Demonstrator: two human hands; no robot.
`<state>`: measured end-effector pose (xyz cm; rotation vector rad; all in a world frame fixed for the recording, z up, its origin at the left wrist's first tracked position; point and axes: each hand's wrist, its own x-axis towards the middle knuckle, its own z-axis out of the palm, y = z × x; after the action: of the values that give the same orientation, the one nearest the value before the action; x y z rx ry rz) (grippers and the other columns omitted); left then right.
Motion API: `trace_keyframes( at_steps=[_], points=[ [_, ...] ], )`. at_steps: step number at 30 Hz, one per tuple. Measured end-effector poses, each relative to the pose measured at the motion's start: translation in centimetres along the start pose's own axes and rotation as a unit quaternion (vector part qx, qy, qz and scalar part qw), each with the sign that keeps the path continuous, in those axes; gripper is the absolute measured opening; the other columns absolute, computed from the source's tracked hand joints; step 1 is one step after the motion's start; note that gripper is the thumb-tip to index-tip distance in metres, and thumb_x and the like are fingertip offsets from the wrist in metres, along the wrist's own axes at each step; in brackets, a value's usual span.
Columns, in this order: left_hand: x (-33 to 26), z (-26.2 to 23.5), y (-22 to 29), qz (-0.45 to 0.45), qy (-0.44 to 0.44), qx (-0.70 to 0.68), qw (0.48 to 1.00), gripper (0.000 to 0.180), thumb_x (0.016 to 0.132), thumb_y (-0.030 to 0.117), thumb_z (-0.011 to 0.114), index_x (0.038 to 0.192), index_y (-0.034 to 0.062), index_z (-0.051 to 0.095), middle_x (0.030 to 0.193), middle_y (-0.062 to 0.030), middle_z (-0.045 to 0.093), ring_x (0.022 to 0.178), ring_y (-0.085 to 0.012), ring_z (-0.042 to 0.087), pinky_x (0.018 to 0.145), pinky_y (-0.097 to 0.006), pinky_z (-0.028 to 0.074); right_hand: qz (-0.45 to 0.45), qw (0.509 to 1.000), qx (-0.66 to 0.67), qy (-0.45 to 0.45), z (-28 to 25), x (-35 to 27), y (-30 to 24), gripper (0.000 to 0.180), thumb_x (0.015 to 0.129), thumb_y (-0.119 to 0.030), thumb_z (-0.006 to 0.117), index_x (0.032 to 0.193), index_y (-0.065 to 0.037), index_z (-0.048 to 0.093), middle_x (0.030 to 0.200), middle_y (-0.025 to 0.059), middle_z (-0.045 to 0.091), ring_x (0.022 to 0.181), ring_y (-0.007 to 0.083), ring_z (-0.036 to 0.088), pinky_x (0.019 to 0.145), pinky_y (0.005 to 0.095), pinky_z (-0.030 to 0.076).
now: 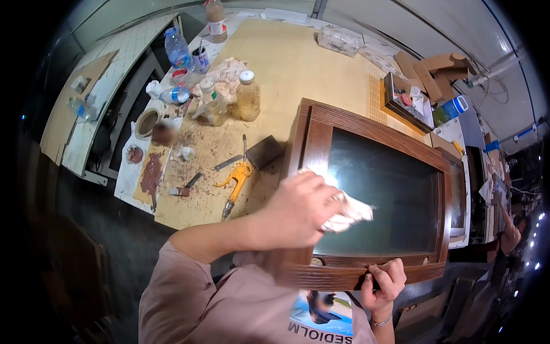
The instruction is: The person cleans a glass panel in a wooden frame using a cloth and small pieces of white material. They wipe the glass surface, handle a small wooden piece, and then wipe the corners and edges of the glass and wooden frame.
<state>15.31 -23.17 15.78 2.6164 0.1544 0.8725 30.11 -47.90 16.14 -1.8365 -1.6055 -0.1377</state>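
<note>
A brown wood-framed glass panel (385, 198) rests at the table's near right, its lower edge close to my body. My left hand (301, 209) is closed on a crumpled white cloth (349, 213), held over the left part of the glass. At the bottom rail, my right hand (385, 282) has its fingers curled on the frame's edge. Left of the panel lie a yellow air blow gun (239, 173), a dark block (265, 152) and a small scraper (184, 187). The blow gun's lower end sits just beyond my left forearm.
Two bottles of yellowish liquid (248, 96), a blue-tinted water bottle (176, 49) and a brown-smeared board (152, 172) occupy the table's left. An open box (405, 103) and brown cardboard (438, 74) stand at the right. Another person's arm (509, 232) shows at far right.
</note>
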Motion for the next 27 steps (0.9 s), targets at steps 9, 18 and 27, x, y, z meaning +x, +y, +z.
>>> trace_keyframes(
  at_steps=[9,18,27],
  points=[
    [-2.2,-2.9,2.6,0.079,0.006,-0.208,0.975,0.057,0.074,0.027,0.081,0.125,0.0091,0.063,0.140,-0.0156,0.055,0.133,-0.0307,0.050,0.108,-0.064,0.029,0.004,1.000,-0.007,-0.003,-0.9,0.8,3.5,0.013,0.063,0.000,0.061,0.075,0.000,0.065,0.068,0.0100,0.052,0.062,0.0269,0.047,0.055,0.0360,0.037],
    [-23.8,-6.9,-12.6,-0.450,0.380,-0.024,0.808,0.011,0.092,0.003,0.068,0.102,-0.0006,0.071,0.091,-0.0020,0.072,0.081,-0.0065,0.064,0.072,-0.023,0.051,0.124,0.990,-0.065,-0.023,0.2,0.9,2.4,0.031,0.085,0.004,0.062,0.068,0.000,0.036,0.069,0.0096,0.033,0.065,0.0246,0.036,0.060,0.0384,0.028],
    [-32.4,-4.8,-13.3,-0.517,0.218,0.166,0.811,0.040,0.075,-0.006,0.069,0.113,0.0038,0.069,0.119,-0.0140,0.067,0.113,-0.0347,0.062,0.098,-0.038,0.049,0.107,0.991,-0.080,-0.027,0.5,0.9,3.6,0.034,0.088,0.003,0.062,0.068,0.000,0.035,0.068,0.0088,0.034,0.064,0.0234,0.036,0.060,0.0385,0.028]
  ],
)
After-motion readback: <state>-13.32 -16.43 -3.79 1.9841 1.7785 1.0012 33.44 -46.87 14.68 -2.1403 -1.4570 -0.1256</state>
